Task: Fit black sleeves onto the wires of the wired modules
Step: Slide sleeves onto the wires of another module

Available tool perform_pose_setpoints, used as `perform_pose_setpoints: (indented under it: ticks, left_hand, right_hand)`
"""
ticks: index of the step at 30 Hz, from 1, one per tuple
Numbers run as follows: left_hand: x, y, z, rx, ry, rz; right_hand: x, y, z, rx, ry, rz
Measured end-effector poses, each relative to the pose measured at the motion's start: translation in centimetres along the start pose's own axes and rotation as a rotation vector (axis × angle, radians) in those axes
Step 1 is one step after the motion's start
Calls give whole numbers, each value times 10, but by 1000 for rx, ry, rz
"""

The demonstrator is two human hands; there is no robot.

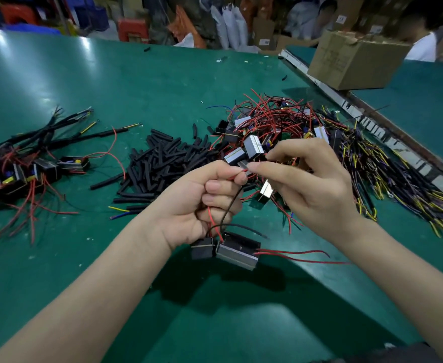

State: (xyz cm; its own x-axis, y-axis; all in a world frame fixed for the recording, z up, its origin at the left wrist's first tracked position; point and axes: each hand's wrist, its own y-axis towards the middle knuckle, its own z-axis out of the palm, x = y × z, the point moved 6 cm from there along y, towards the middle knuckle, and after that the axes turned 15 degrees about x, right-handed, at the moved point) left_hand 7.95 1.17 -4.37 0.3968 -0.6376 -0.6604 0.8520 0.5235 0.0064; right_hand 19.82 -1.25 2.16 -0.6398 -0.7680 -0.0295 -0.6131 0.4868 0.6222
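1. Nearest, a wired module (234,251) dangles by its leads just above the green table (136,82), hanging below the left hand (202,203).
2. Left hand: fingers curled tight around the module's red and black wires (230,205), thumb and forefinger pinching the tips.
3. Right hand (306,184), at three o'clock of the left: thumb and forefinger pinched together at the wire tips; what they hold is too small to tell.
4. Beyond the hands, at eleven o'clock, lies the heap of black sleeves (162,158).
5. At one o'clock, a tangle of unsleeved modules (275,127).
6. Far left, at nine o'clock, sleeved modules (32,166) piled.
7. Far right, at two o'clock, a cardboard box (353,61).
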Motion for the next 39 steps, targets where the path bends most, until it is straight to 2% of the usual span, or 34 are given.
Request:
perform_pose_setpoints:
  ticks: [3,8,10,12,14,16,19,20,21,24,26,29,32,35,37,39]
  left_hand:
    - [5,1,5,111,-122,-37]
    - [9,2,9,189,-147,-91]
    - [7,1,6,152,-122,-86]
    - [3,0,1,26,-24,-79]
    - [-4,-5,-10,-180,260,-62]
    - [-14,-11,-12,-365,677,-13]
    - [-21,-12,6,-444,1403,73]
    - [-20,-11,14,-429,1572,103]
    - [-18,-10,19,-405,1641,131]
    - [-16,-10,20,-345,1586,174]
    - [-15,-9,16,-338,1444,156]
    - [-16,-9,4,-329,1061,146]
    - [-15,-9,-1,-351,851,94]
    - [-12,-7,-5,-346,671,45]
    - [-9,-6,-5,-301,530,4]
    - [-5,-3,-2,-209,384,-30]
  right_hand:
    - [-4,5,0,-9,52,17]
    - [-2,14,5,12,147,32]
    - [-4,16,9,92,163,38]
    - [-6,15,13,204,140,56]
    - [-10,13,16,332,157,109]
    - [-15,10,24,522,240,226]
    - [-27,-2,40,873,447,536]
    - [-29,-7,42,952,581,669]
    - [-30,-13,42,1001,741,785]
    - [-28,-26,42,1063,1171,949]
    - [-26,-29,42,1038,1288,928]
    - [-32,-26,39,831,1316,902]
    - [-41,-22,31,518,1118,817]
    - [-31,-13,8,253,593,416]
    - [-16,-15,-4,152,273,146]
    - [-4,-19,-8,104,71,-15]
